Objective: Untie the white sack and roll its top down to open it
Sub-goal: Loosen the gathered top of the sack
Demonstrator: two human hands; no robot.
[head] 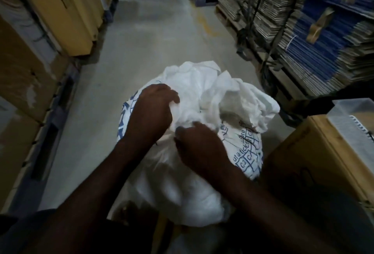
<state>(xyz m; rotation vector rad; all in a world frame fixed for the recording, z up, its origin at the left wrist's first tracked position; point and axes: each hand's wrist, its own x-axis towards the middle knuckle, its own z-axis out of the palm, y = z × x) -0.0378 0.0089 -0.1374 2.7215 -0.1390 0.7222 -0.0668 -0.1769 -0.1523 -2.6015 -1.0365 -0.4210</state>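
Fingers of both our hands are curled into the gathered neck of the white sack (202, 124): our left hand (150, 112) bunches a fold of the cloth on the near left of the neck, and our right hand (199, 146) pinches the bunched material just beside it, so the two hands are almost touching. Whether a knot or string is under them we cannot tell; the fingers cover that spot.

We see the sack standing in the middle of the aisle floor (141, 37), close in front of us, between the cardboard boxes (66, 9) along the left edge of the floor and the stacked flat cartons (315, 37) along the right edge. A brown box (315, 164) stands just beside it on the near right.

We judge the sack to be full and rather heavy, since its body bulges round and holds its shape, so it should stay put while we work on the top. Its cloth looks like thin woven plastic: soft, crumpling readily, somewhat slick, not fragile. The loose top (228, 92) beyond our hands flops open in crinkled folds.

For untying, the hold belongs right at the cinched neck, where we already are. For rolling down, we would take the free rim on opposite sides, with thumbs inside, and turn it outward in even folds.
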